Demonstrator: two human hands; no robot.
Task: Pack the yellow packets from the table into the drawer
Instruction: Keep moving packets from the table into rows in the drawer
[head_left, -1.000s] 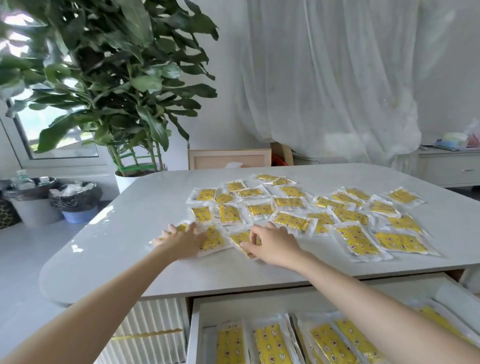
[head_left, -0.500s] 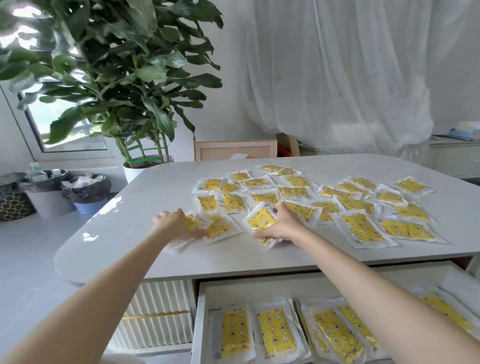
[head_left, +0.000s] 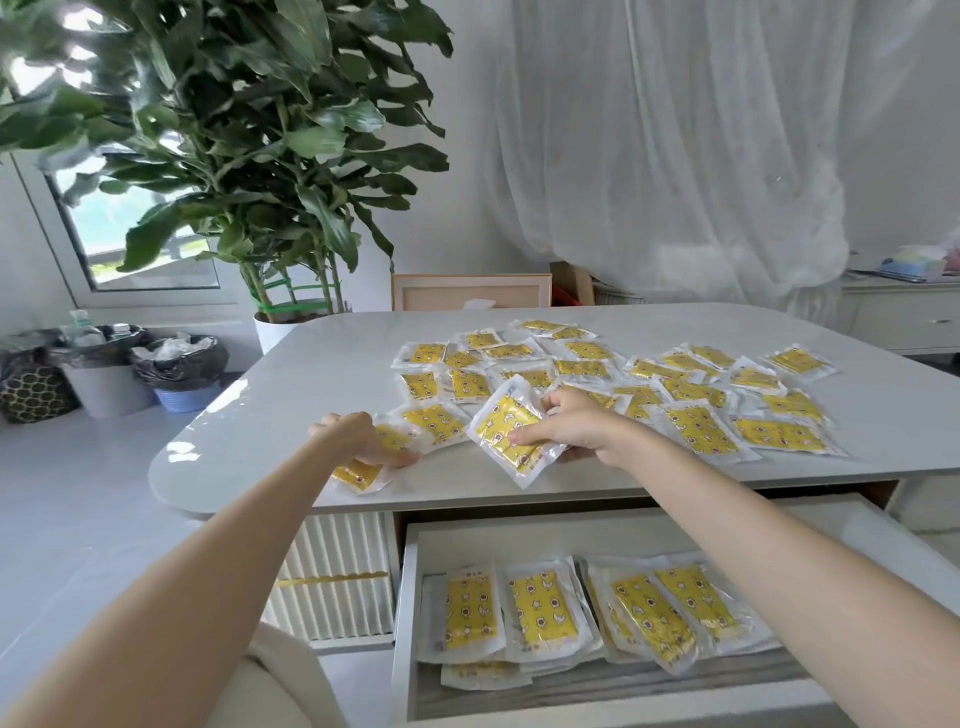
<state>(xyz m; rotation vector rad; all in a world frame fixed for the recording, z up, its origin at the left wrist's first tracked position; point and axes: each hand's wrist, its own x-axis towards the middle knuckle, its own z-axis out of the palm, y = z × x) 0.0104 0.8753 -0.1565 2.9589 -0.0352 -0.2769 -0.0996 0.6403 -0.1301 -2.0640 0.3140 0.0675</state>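
The right hand (head_left: 566, 428) pinches a yellow patterned packet in clear plastic wrap (head_left: 511, 432) just above the pale grey tabletop (head_left: 311, 374), its long axis slanting from upper right to lower left. The left hand (head_left: 358, 439) curls closed on a second yellow packet (head_left: 358, 475) at the near edge. More lie lengthwise in the open white drawer (head_left: 545, 530).

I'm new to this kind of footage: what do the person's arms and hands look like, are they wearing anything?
Both arms are bare as far as the view shows, with no sleeves visible. The left hand and right hand wear no gloves, and no rings, watch or bracelets can be seen.
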